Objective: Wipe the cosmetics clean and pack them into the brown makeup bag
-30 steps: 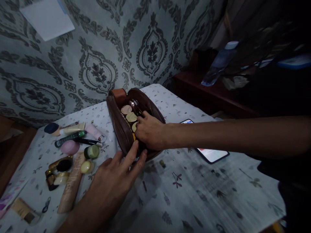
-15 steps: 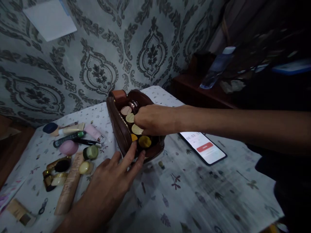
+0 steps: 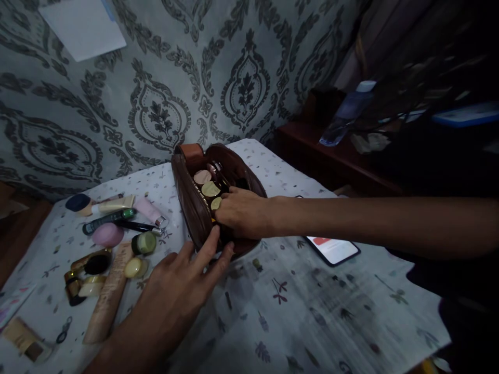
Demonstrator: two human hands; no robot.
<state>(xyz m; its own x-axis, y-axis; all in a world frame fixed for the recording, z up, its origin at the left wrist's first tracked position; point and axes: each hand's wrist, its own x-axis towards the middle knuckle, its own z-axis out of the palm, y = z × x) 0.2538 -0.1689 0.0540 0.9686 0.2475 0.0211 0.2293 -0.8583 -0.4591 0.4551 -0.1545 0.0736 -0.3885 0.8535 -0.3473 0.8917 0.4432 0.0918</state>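
Observation:
A brown leather bag [image 3: 191, 210] stands unzipped on the patterned cloth, with several round-lidded items inside, among them a pinkish lid [image 3: 202, 177] and a pale yellow-green lid [image 3: 210, 188]. My right hand [image 3: 244, 213] reaches into the bag from the right; its fingertips are hidden among the items, so whether it holds one cannot be seen. My left hand [image 3: 183, 285] has its fingers apart, the fingertips resting at the bag's near edge, nothing in its grasp.
Cosmetics lie at the left: a pink egg-shaped sponge [image 3: 108, 235], a long beige tube [image 3: 109, 296], a green-lidded jar [image 3: 144, 242] and others. A phone [image 3: 334, 252] lies under my right forearm. A bottle [image 3: 348, 113] stands at the back right.
My right hand has moved down and toward the near end of the bag, now covering the yellow lid there. More of the bag's far interior shows. My left hand has barely moved.

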